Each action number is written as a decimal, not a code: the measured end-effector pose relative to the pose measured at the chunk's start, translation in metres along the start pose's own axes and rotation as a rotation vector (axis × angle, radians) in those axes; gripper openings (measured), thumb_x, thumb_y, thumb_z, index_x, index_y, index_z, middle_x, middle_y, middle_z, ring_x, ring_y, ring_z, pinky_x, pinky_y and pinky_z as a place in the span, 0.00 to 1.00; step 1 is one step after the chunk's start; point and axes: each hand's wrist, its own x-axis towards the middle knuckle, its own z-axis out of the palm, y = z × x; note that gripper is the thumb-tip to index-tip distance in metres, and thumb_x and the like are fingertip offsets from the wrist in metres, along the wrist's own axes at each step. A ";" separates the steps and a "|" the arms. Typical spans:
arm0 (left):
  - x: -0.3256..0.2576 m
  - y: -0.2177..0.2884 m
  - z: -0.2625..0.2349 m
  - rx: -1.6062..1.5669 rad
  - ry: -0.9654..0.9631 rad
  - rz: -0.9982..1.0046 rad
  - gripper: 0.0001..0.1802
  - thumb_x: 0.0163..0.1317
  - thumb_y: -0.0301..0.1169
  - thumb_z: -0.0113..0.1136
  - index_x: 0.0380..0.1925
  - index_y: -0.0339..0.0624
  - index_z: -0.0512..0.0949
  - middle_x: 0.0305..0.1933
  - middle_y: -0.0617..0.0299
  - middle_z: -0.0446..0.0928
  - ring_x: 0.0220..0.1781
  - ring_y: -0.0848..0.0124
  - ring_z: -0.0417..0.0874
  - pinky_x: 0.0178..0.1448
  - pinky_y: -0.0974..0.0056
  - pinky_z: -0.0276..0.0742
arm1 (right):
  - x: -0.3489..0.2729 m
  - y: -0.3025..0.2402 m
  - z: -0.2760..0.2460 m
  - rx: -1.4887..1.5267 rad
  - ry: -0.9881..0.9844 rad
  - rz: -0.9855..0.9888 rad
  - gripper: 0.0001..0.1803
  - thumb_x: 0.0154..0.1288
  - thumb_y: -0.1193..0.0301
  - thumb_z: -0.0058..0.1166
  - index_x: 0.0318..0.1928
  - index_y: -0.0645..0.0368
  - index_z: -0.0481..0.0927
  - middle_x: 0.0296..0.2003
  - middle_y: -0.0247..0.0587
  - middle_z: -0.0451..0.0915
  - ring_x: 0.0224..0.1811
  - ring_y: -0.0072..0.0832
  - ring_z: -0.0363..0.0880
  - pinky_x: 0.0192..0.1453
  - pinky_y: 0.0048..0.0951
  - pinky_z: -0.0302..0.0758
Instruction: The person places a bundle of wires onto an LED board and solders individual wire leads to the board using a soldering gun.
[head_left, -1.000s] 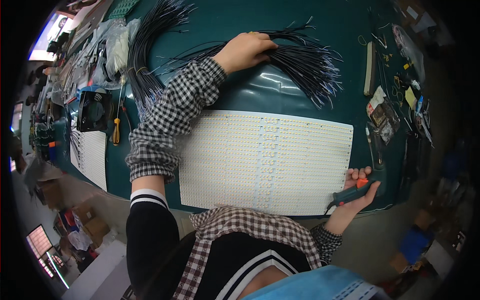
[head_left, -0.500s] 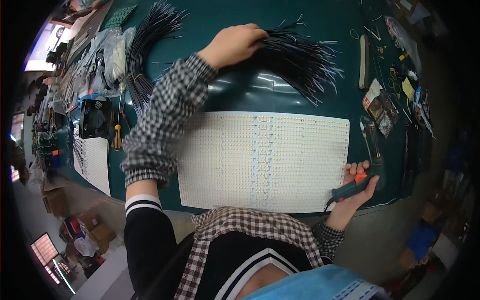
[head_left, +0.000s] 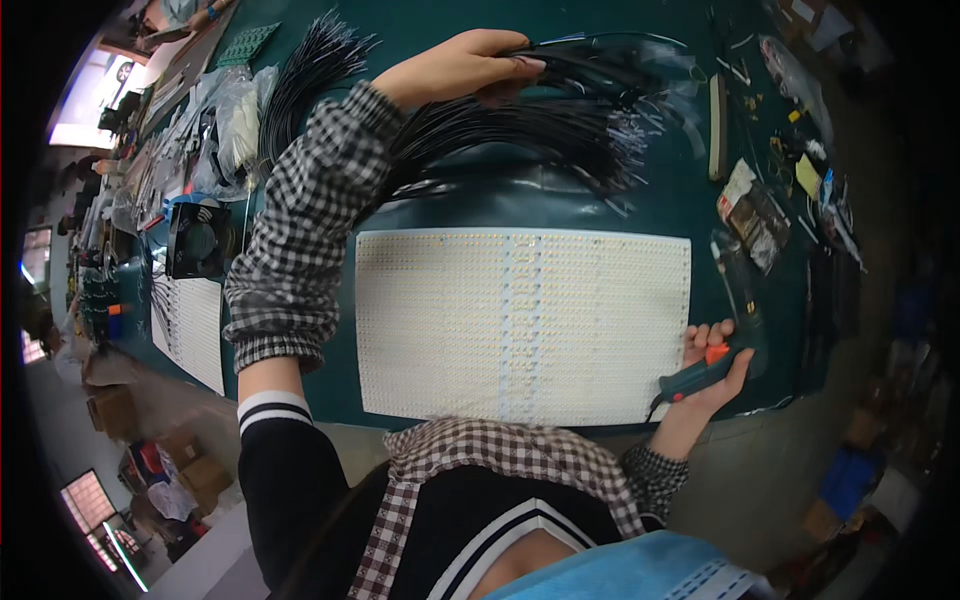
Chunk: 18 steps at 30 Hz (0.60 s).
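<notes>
Head view: a black fan (head_left: 198, 238) sits at the desk's (head_left: 560, 205) left. The left hand (head_left: 460, 68) has its grip closed on black wires (head_left: 540, 125) above the white LED panel (head_left: 520, 325). The right hand (head_left: 712, 365) clasps a soldering tool (head_left: 698, 370) at the panel's right edge.

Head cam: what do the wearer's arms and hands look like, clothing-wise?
Both hands are bare, no gloves. The left hand comes out of a black-and-white checked sleeve with a buttoned-style cuff; further up the arm is a black sleeve with white stripes at its cuff. The right hand shows the same checked cuff at the wrist. No watch or rings can be made out.
</notes>
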 end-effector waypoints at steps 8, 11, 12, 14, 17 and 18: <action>0.008 0.005 0.017 -0.152 -0.141 -0.100 0.15 0.66 0.38 0.48 0.38 0.35 0.73 0.29 0.62 0.75 0.27 0.79 0.73 0.35 0.74 0.72 | -0.003 -0.001 0.007 -0.021 0.068 -0.035 0.25 0.58 0.49 0.52 0.40 0.60 0.69 0.29 0.34 0.71 0.32 0.26 0.68 0.50 0.32 0.66; 0.020 0.004 0.016 -0.247 -0.175 -0.077 0.14 0.66 0.37 0.49 0.37 0.34 0.73 0.28 0.63 0.74 0.26 0.79 0.71 0.34 0.75 0.71 | -0.003 -0.003 0.006 -0.001 0.043 -0.026 0.26 0.57 0.49 0.53 0.40 0.60 0.69 0.29 0.34 0.71 0.33 0.26 0.69 0.50 0.32 0.66; 0.024 0.003 0.015 -0.114 -0.144 -0.098 0.14 0.65 0.36 0.49 0.37 0.34 0.73 0.27 0.64 0.73 0.25 0.78 0.70 0.32 0.74 0.69 | -0.005 -0.004 0.006 -0.009 0.013 -0.013 0.26 0.57 0.49 0.53 0.40 0.60 0.69 0.29 0.34 0.71 0.33 0.26 0.69 0.50 0.32 0.66; 0.030 0.001 0.014 -0.039 -0.103 -0.097 0.13 0.63 0.36 0.52 0.34 0.34 0.75 0.23 0.66 0.69 0.23 0.76 0.67 0.29 0.70 0.65 | -0.005 -0.004 0.004 0.002 0.012 -0.011 0.27 0.56 0.48 0.54 0.41 0.60 0.69 0.29 0.34 0.71 0.33 0.26 0.69 0.50 0.32 0.66; 0.036 -0.001 0.014 0.141 -0.034 0.032 0.12 0.61 0.35 0.54 0.33 0.35 0.76 0.23 0.64 0.72 0.23 0.74 0.69 0.32 0.67 0.68 | -0.002 -0.004 0.001 0.017 0.018 -0.013 0.27 0.56 0.48 0.54 0.41 0.59 0.68 0.29 0.34 0.71 0.34 0.26 0.69 0.51 0.32 0.67; 0.037 -0.002 0.015 0.052 -0.041 0.064 0.12 0.60 0.35 0.54 0.33 0.36 0.77 0.24 0.62 0.74 0.25 0.71 0.72 0.36 0.64 0.69 | -0.001 -0.003 0.002 0.016 0.006 -0.016 0.27 0.56 0.48 0.53 0.41 0.59 0.68 0.29 0.34 0.71 0.34 0.26 0.69 0.51 0.32 0.67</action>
